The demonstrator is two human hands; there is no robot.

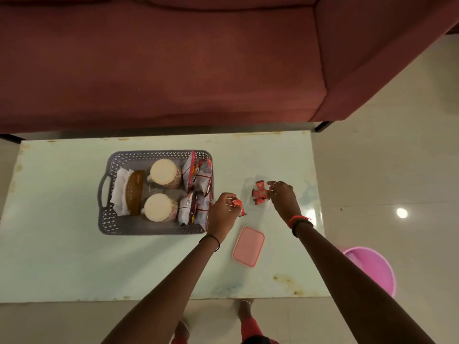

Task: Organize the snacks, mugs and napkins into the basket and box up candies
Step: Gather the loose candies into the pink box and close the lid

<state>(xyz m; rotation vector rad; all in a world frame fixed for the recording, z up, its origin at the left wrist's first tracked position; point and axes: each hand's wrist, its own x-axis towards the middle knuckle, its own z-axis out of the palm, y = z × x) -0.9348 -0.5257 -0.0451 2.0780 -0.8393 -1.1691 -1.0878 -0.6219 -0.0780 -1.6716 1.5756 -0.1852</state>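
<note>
Pink lid [248, 247] lies toward the table's [74, 256] front edge; beyond it the left hand [222, 212] pinches a light, crinkly wrapped candy [239, 207], probably best held mid-body, while the right hand [283, 194] curls over candies [259, 194] in the clear box [248, 182], its grip unclear.

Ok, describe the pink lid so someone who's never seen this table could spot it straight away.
Start at the pale table in front of the maroon sofa and find the grey basket. Just right of the basket's near corner, towards the person, the pink lid lies flat on the tabletop. It is the only plain pink rounded rectangle; the candies beyond it are small red wrapped pieces.
</note>
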